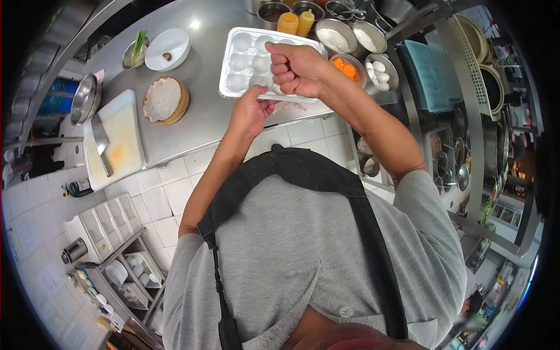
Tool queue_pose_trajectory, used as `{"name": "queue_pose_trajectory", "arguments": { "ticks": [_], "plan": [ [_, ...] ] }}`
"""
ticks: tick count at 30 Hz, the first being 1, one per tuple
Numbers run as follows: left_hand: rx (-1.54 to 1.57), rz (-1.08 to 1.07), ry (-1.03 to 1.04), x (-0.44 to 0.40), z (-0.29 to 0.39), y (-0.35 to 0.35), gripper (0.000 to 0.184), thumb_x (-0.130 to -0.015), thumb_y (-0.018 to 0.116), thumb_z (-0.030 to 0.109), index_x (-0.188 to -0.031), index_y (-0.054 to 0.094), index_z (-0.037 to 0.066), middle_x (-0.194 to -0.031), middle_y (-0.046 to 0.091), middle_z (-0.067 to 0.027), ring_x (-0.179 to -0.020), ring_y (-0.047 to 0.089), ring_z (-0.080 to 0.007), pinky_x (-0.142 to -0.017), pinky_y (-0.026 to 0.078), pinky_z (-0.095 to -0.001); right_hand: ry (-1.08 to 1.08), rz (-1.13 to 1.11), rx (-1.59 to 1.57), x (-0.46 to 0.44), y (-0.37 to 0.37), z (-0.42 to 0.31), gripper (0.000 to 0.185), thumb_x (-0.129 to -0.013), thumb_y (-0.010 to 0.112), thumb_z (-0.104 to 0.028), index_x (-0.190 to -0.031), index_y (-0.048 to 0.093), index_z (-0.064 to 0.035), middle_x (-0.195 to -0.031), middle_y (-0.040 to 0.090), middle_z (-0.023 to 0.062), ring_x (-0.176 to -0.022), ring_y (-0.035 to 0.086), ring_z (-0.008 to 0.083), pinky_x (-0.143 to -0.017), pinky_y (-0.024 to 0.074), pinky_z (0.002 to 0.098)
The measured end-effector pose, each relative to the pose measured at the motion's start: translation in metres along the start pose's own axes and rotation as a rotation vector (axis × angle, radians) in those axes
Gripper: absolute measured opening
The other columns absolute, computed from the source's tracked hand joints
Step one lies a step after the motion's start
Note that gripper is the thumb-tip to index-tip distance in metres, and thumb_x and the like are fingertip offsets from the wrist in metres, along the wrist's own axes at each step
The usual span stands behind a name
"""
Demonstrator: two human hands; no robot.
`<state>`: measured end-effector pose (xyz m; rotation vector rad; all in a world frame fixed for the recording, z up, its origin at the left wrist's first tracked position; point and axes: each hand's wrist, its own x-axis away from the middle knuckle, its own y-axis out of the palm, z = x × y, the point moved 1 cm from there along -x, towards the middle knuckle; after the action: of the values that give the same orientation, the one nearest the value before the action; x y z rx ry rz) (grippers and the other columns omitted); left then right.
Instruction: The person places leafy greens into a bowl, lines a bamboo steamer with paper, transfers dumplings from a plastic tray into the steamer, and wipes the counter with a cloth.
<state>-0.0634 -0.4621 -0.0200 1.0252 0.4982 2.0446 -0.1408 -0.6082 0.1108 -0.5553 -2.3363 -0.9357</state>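
Note:
A white plastic tray (227, 65) with rows of round hollows sits at the front of the steel counter, under a clear cover or film. My left hand (252, 111) pinches its near edge, thumb on top. Over the tray's right half, my right hand (296, 69) is curled into a fist; what it holds, if anything, is hidden. Something pale shows just below the right fist, partly covered by it. A bit of pinkish material (287, 107) lies by the counter edge below the tray.
On the steel counter (201, 111) are a lined round basket (162, 100), a white bowl (167, 49) and a cutting board (123, 131) with a cleaver (100, 139). Right of the tray stand sauce bottles (305, 23), flour bowls (336, 36), orange pieces (346, 69) and a bowl of eggs (380, 73).

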Motion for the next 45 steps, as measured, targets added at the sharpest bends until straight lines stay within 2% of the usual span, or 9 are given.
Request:
{"name": "queue_pose_trajectory", "arguments": {
  "ticks": [4, 6, 12, 19, 21, 30, 32, 34, 45],
  "plan": [
    [0.014, -0.003, 0.030, 0.005, 0.010, -0.005, 0.032, -0.096, 0.062, 0.020, -0.121, 0.057, 0.002, -0.108, 0.069, -0.0099, -0.093, 0.069, -0.0209, -0.076, 0.048, -0.0289, -0.003, 0.020, 0.165, -0.002, 0.021, 0.001, 0.045, -0.106, 0.064, -0.037, -0.073, 0.040, -0.0185, -0.066, 0.038, -0.0065, -0.053, 0.032, 0.0056, -0.043, 0.0221, 0.0214],
    [0.060, 0.047, 0.040, 0.011, 0.017, -0.003, 0.026, -0.093, 0.065, 0.018, -0.114, 0.060, 0.002, -0.098, 0.070, -0.0108, -0.082, 0.069, -0.0209, -0.073, 0.048, -0.0296, -0.006, 0.019, 0.207, -0.001, 0.031, -0.001, 0.045, -0.106, 0.064, -0.036, -0.072, 0.040, -0.0187, -0.065, 0.037, -0.0069, -0.053, 0.031, 0.0055, -0.043, 0.0218, 0.0217],
    [0.060, 0.031, 0.076, 0.018, 0.036, -0.009, 0.027, -0.093, 0.065, 0.017, -0.114, 0.060, 0.002, -0.099, 0.071, -0.0118, -0.083, 0.070, -0.0208, -0.071, 0.049, -0.0295, -0.041, 0.038, 0.304, 0.002, 0.057, -0.014, 0.048, -0.105, 0.065, -0.039, -0.070, 0.039, -0.0197, -0.062, 0.034, -0.0088, -0.052, 0.030, 0.0052, -0.043, 0.0201, 0.0223],
    [0.037, 0.007, 0.081, 0.034, 0.055, -0.030, 0.027, -0.093, 0.066, 0.017, -0.116, 0.062, 0.003, -0.105, 0.073, -0.0101, -0.086, 0.070, -0.0202, -0.072, 0.049, -0.0288, -0.207, 0.026, 0.411, 0.001, 0.085, -0.054, 0.049, -0.104, 0.066, -0.040, -0.069, 0.036, -0.0209, -0.063, 0.030, -0.0099, -0.052, 0.027, 0.0044, -0.044, 0.0186, 0.0220],
    [0.002, -0.017, 0.046, 0.038, 0.058, -0.037, 0.035, -0.095, 0.063, 0.021, -0.126, 0.058, 0.004, -0.112, 0.071, -0.0071, -0.093, 0.071, -0.0201, -0.074, 0.050, -0.0273, -0.238, 0.050, 0.448, -0.001, 0.090, -0.065, 0.049, -0.103, 0.067, -0.041, -0.069, 0.037, -0.0213, -0.063, 0.030, -0.0098, -0.052, 0.026, 0.0044, -0.044, 0.0181, 0.0218],
    [0.007, -0.002, 0.048, 0.046, 0.064, -0.048, 0.028, -0.095, 0.064, 0.020, -0.119, 0.061, 0.005, -0.104, 0.071, -0.0050, -0.087, 0.067, -0.0165, -0.074, 0.050, -0.0279, -0.306, 0.055, 0.528, -0.035, 0.090, -0.083, 0.047, -0.103, 0.064, -0.044, -0.069, 0.040, -0.0217, -0.063, 0.031, -0.0101, -0.053, 0.025, 0.0056, -0.045, 0.0189, 0.0239],
    [0.047, 0.008, 0.078, 0.047, 0.066, -0.051, 0.022, -0.093, 0.068, 0.019, -0.111, 0.064, 0.006, -0.100, 0.071, -0.0060, -0.084, 0.066, -0.0166, -0.075, 0.049, -0.0305, -0.308, 0.045, 0.547, -0.035, 0.088, -0.084, 0.047, -0.103, 0.064, -0.044, -0.069, 0.040, -0.0218, -0.063, 0.031, -0.0102, -0.053, 0.025, 0.0058, -0.046, 0.0186, 0.0245],
    [0.061, 0.021, 0.082, 0.046, 0.070, -0.057, 0.021, -0.092, 0.068, 0.018, -0.110, 0.064, 0.007, -0.099, 0.071, -0.0055, -0.084, 0.066, -0.0159, -0.074, 0.050, -0.0308, -0.349, 0.129, 0.612, -0.034, 0.084, -0.085, 0.047, -0.103, 0.063, -0.043, -0.069, 0.040, -0.0218, -0.063, 0.031, -0.0104, -0.054, 0.025, 0.0059, -0.047, 0.0170, 0.0253],
    [0.133, 0.049, 0.166, 0.040, 0.085, -0.060, 0.011, -0.094, 0.066, 0.014, -0.103, 0.064, 0.007, -0.098, 0.070, -0.0050, -0.083, 0.065, -0.0149, -0.070, 0.051, -0.0290, -0.342, 0.089, 0.636, -0.011, 0.095, -0.070, 0.049, -0.101, 0.066, -0.043, -0.067, 0.039, -0.0213, -0.061, 0.028, -0.0099, -0.051, 0.023, 0.0058, -0.047, 0.0149, 0.0269]
  ]
}}
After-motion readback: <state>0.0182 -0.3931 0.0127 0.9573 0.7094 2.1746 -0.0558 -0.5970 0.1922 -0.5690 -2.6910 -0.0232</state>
